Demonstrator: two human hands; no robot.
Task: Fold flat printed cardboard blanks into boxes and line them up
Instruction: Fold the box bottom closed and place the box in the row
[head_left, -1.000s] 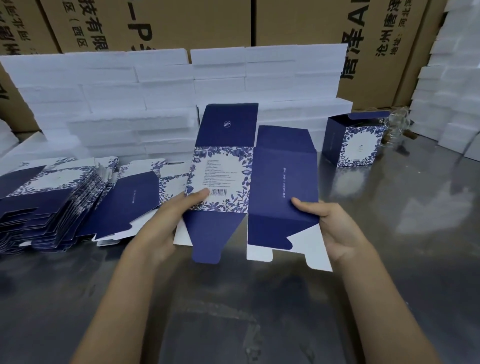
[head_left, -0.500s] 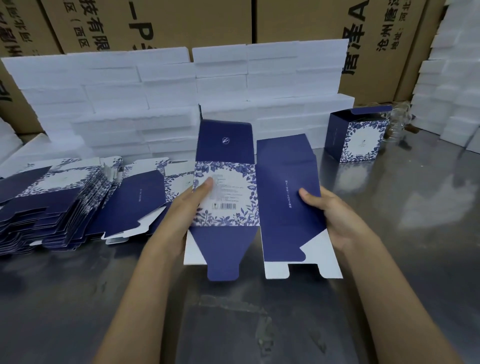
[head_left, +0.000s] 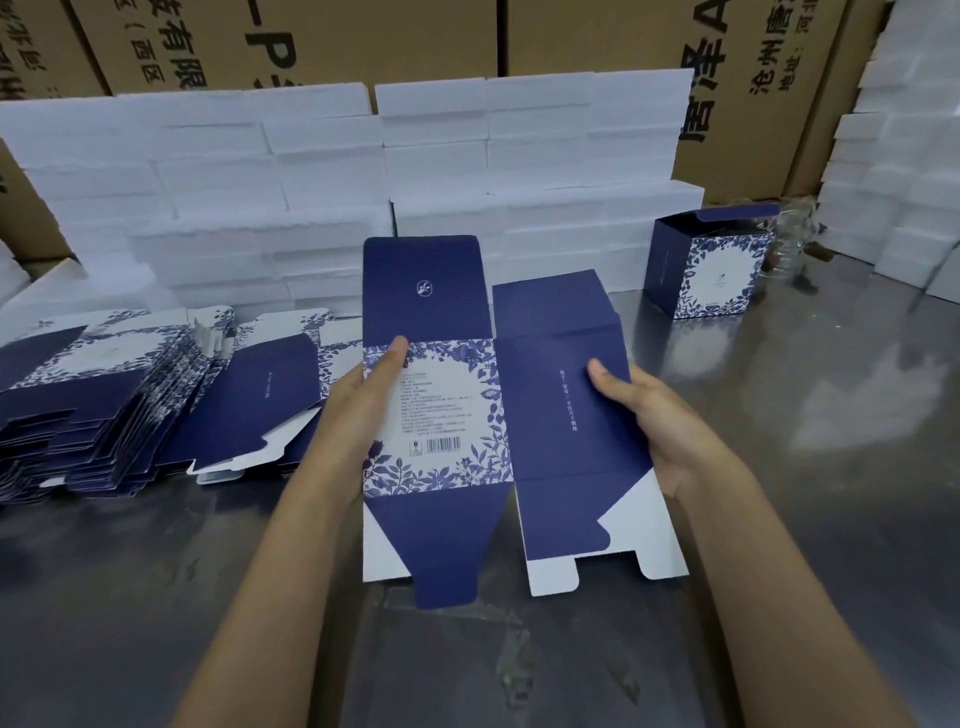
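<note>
**Flat blank held between two hands above the table**

The left hand (head_left: 363, 415) grips the left edge of a flat printed blank (head_left: 457, 405), thumb laid over the floral panel with the barcode, the fingers behind and out of sight. The right hand (head_left: 660, 421) grips the right edge, thumb pressed on the plain navy panel beside a line of small vertical text; its fingers are likewise hidden behind the card. The blank is unfolded, held tilted toward the camera just above the grey table (head_left: 779, 519), top flaps up and bottom flaps hanging down, their white undersides showing. To the left, a stack of flat blanks (head_left: 93, 410) lies fanned on the table. Far right, well apart from the hands, one folded box (head_left: 711, 270) stands upright with its lid flap open. Behind, white foam blocks (head_left: 311, 171) are stacked in rows against brown cartons (head_left: 311, 41) printed with black characters.
</note>
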